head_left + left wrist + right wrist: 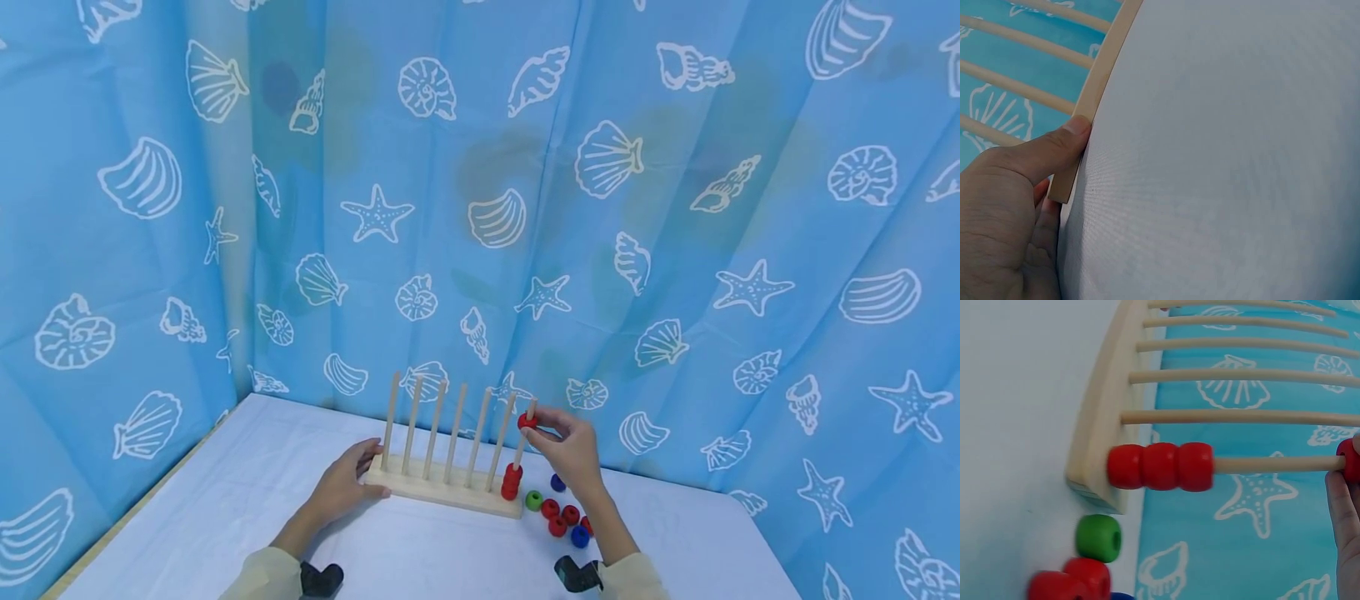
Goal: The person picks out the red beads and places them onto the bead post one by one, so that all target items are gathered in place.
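Note:
A wooden peg rack (450, 492) with several upright pegs stands on the table. My left hand (341, 487) grips its left end, the thumb along the front edge of the base (1094, 87). My right hand (572, 450) pinches a red bead (527, 421) that sits around the upper part of the rightmost peg (1272, 464). Three red beads (1161, 466) are stacked at the bottom of that same peg, touching one another. The other pegs carry no beads. In the right wrist view only some fingers (1344, 512) and part of the held bead show at the right edge.
Loose beads lie right of the rack: a green bead (533, 500), several red beads (557, 526) and blue beads (580, 536), some under the right forearm. A white cloth covers the table (435, 558). Behind it hangs a blue shell-patterned curtain (450, 208).

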Demonstrator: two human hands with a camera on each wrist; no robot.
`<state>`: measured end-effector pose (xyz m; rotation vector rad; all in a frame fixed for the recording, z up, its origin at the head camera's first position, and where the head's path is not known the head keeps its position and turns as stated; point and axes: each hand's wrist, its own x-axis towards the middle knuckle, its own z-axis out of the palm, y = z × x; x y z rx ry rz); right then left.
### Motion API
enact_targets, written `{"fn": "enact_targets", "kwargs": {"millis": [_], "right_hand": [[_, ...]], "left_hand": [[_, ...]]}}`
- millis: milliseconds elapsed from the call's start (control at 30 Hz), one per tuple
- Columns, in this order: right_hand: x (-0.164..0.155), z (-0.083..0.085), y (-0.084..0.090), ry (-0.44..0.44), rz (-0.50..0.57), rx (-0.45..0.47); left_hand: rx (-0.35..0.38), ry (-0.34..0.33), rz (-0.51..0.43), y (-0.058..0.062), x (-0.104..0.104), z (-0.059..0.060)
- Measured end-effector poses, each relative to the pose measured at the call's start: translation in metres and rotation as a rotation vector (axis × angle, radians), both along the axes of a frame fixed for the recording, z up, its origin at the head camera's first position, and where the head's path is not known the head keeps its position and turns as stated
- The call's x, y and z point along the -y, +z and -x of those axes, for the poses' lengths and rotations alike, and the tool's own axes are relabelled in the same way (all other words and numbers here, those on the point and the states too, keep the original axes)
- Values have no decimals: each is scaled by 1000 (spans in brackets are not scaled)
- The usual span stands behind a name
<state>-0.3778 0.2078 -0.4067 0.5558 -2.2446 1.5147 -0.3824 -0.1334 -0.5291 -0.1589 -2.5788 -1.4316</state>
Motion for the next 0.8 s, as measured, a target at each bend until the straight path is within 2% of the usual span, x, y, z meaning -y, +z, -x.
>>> {"fn": "enact_targets", "kwargs": {"millis": [400,467,567,600,633,700,800], "right_hand": [[2,-3,-24,-27,1,47],[5,-8,-23,-42,-4,64],[4,-7,-33,-58,-8,66],[3,-5,-39,-67,-17,62],[0,3,-52,-43,-14,40],[-9,22,-78,-56,-36,7],[-18,45,-108,-69,-43,-6]], "left_hand": [[1,-10,-12,3,0,-1],[4,-9,-12,4,0,-1],[8,-8,-15,4,1,-2],[12,-7,-17,4,1,-1],[14,-7,-19,4,1,-1],[14,-10,-22,3,1,-1],[11,-9,-21,2,1,0]]}}
